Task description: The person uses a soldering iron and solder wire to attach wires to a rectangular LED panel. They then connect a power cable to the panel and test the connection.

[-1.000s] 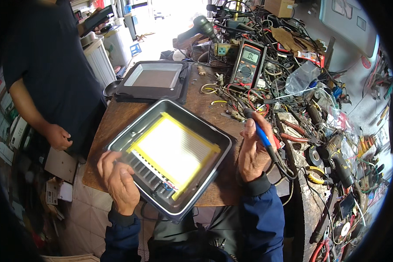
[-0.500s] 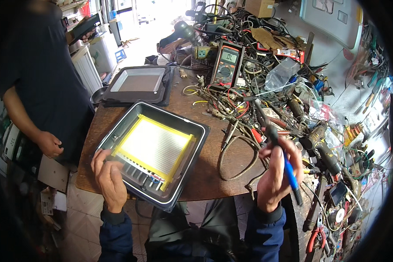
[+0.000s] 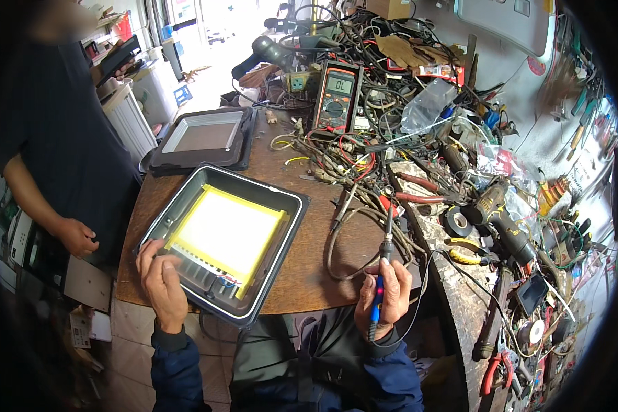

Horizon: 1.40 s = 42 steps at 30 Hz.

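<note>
A black square lamp housing [image 3: 276, 264] lies open on the wooden bench, showing a bright, yellow-edged panel [image 3: 220, 223] with small wires along its near side. My left hand [image 3: 159, 281] has its fingers curled on the housing's near-left edge. In my right hand [image 3: 391, 299], right of the housing, is a soldering iron [image 3: 387, 240] with a blue handle, its metal tip pointing away from me above a loop of cable. A black lid with a window [image 3: 199, 134] lies behind the housing.
A multimeter [image 3: 335, 99] stands amid tangled wires. The right side is heaped with tools, pliers [image 3: 501, 371], a drill [image 3: 501, 220] and tape [image 3: 458, 221]. A person in dark clothes [image 3: 62, 144] stands at the left, one hand low, the other holding a dark object [image 3: 117, 58].
My right hand has moved down toward me, turning the iron upright in view. The whole scene has shifted left, with my left hand still at the housing's edge.
</note>
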{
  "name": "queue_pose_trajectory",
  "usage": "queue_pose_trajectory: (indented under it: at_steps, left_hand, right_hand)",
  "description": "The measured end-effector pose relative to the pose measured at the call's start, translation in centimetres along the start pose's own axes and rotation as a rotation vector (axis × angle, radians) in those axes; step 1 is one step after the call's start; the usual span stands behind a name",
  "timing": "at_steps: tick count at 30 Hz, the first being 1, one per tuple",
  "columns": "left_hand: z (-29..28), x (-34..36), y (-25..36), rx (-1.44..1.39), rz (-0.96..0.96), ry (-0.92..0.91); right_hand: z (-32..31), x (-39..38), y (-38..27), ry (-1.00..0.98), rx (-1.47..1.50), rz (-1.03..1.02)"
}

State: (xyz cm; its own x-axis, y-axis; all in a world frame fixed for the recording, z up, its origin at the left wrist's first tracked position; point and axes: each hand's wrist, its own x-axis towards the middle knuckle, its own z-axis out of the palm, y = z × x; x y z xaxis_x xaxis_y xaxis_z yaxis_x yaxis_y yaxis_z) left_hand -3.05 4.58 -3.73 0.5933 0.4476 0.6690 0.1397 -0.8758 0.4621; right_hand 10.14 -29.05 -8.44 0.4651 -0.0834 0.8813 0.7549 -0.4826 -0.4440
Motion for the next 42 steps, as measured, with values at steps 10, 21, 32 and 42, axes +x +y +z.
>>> queue_pose_trajectory:
  at_steps: [10,21,32,42]
  left_hand:
    - [-0.1,-0.1,-0.3,0.019,0.058,-0.01]
    - [0.0,-0.3,-1.1,0.018,0.016,-0.043]
    - [0.0,-0.1,-2.8,0.001,0.029,-0.064]
    - [-0.1,-0.2,-5.3,0.056,0.042,-0.082]
  right_hand:
    - [-0.4,-0.4,0.2,-0.011,0.169,0.116]
    - [-0.3,-0.5,0.8,-0.007,0.169,0.1]
    - [-0.3,0.3,0.2,0.016,0.107,0.145]
    - [-0.4,1.2,0.1,0.048,0.09,0.117]
